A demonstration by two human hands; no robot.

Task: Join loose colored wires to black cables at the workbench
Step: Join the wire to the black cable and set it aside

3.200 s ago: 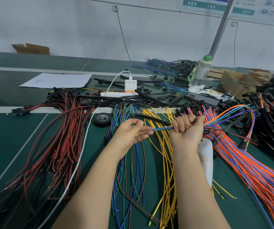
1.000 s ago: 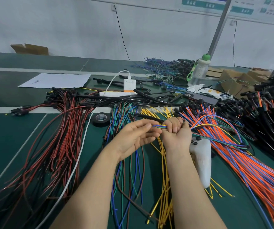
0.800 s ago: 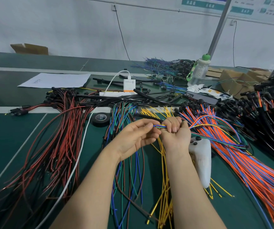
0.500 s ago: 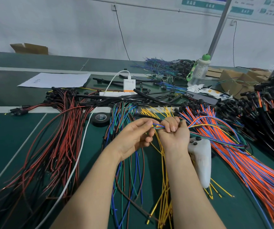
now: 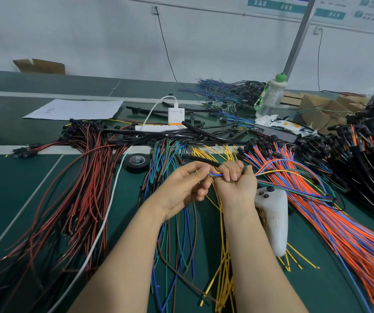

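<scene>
My right hand is a fist round a small bundle of colored wires, orange, blue, yellow and green, that arcs off to the right. Short wire ends stick out of the fist to the left. My left hand pinches those ends between thumb and fingertips. A black cable lies just behind both hands. Loose yellow wires and blue, green and brown wires lie on the green bench under my forearms.
Red and black wires spread at the left, orange and blue wires at the right, black cables at the far right. A white handheld device, tape roll, charger, bottle and paper sheet sit around.
My hands came closer together and a little left. My left hand went from loosely open beside the wire ends to pinching them at my right fist; the bundle's arc dropped lower.
</scene>
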